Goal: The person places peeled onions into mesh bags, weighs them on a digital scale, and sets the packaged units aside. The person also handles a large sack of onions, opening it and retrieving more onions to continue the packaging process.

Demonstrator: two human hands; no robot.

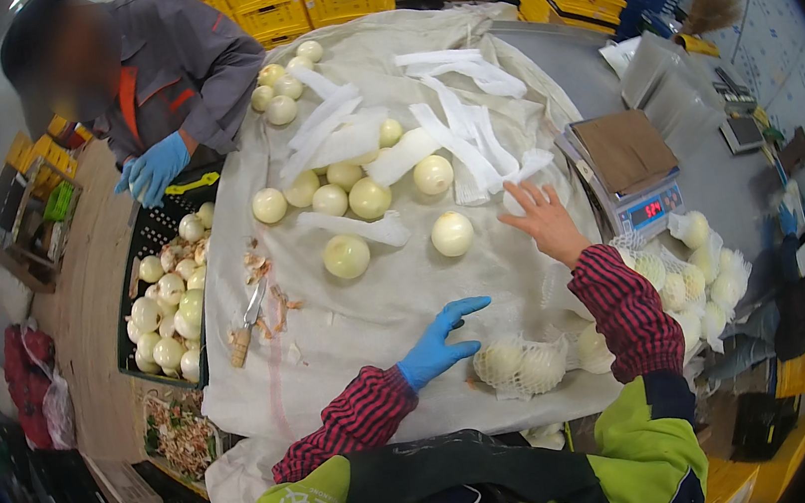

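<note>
My left hand [438,345], in a blue glove, is held over the cloth-covered table with its fingers apart and nothing in them. My bare right hand [543,219] reaches to the ends of white foam net sleeves [483,143]; its fingers are spread, and whether they touch one is unclear. Between the hands and further left lie peeled onions [452,234], one of them alone near my right hand. Netted onions [522,363] lie close to my body, beside my left hand. More netted onions [707,274] are heaped beyond my right sleeve.
A digital scale [625,164] with a brown board stands at the right. A knife [252,315] lies by onion skins at the left. A crate of peeled onions [167,310] adjoins the table's left edge. A co-worker [162,77] in blue gloves stands at the upper left.
</note>
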